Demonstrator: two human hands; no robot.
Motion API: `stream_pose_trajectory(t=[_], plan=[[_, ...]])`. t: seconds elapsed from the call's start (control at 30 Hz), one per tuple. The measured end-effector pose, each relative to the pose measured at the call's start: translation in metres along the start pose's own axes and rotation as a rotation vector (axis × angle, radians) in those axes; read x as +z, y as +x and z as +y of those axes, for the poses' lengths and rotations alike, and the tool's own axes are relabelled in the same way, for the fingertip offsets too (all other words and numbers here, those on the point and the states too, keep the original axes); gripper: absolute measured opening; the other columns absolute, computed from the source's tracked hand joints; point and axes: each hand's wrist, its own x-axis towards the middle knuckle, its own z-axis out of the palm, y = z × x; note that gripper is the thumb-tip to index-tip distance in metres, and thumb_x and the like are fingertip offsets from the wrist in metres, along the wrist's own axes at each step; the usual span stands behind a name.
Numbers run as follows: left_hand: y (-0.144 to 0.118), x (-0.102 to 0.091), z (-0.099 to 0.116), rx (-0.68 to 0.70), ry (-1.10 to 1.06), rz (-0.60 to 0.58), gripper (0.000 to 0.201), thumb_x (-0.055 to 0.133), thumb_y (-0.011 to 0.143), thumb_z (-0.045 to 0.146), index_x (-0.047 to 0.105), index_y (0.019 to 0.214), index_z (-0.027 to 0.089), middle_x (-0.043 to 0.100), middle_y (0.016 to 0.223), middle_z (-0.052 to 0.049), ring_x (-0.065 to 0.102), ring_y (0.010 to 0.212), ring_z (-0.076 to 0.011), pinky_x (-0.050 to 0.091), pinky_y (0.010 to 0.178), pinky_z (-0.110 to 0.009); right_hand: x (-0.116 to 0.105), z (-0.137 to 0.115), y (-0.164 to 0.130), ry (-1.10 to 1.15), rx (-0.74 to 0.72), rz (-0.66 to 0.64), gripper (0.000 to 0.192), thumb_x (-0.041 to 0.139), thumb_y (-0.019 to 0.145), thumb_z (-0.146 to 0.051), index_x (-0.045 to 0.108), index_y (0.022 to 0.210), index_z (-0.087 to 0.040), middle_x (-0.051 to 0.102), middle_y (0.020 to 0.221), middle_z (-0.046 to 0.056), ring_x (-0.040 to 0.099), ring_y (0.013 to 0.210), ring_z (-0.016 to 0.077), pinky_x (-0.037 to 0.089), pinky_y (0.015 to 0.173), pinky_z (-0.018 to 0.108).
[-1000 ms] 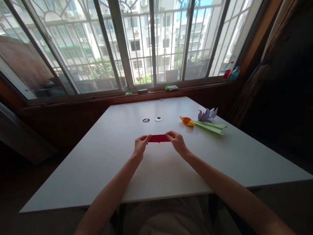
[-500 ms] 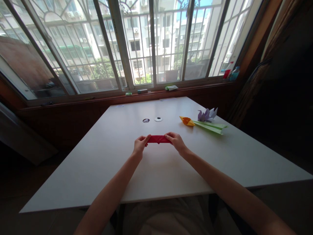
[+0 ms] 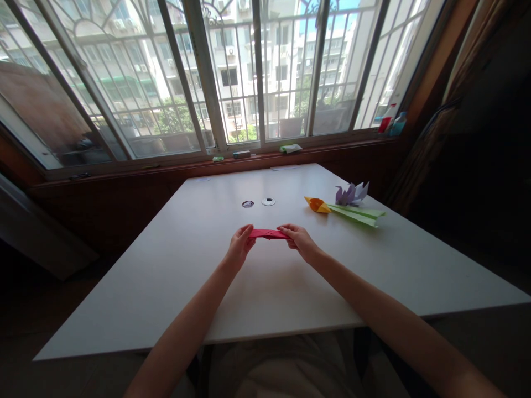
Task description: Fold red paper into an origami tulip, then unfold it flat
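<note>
Fingers of the left hand [image 3: 239,247] and right hand [image 3: 299,240] pinch opposite ends of a folded red paper strip [image 3: 269,234] just above the counter [image 3: 174,265]; several folds look done, its final shape unfinished.

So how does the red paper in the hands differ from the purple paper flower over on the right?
The red paper is a long flat strip; the purple flower spreads pointed petals. The left hand and right hand pinch the red paper's ends, while the purple flower lies untouched on the table. Both look like folded paper.
</note>
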Motion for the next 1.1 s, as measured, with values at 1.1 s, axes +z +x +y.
stream_pose_trajectory(t=[1.1], plan=[[-0.021, 0.016, 0.001, -0.010, 0.530, -0.240, 0.037, 0.055, 0.068, 0.047, 0.061, 0.089, 0.017, 0.064, 0.083, -0.008, 0.058, 0.075, -0.0179, 0.038, 0.061, -0.025, 0.008, 0.007, -0.008, -0.438, -0.452, -0.156, 0.028, 0.060, 0.068, -0.040, 0.058, 0.082, -0.016, 0.062, 0.076, 0.003, 0.060, 0.070, 0.0152, 0.047, 0.063, 0.029]])
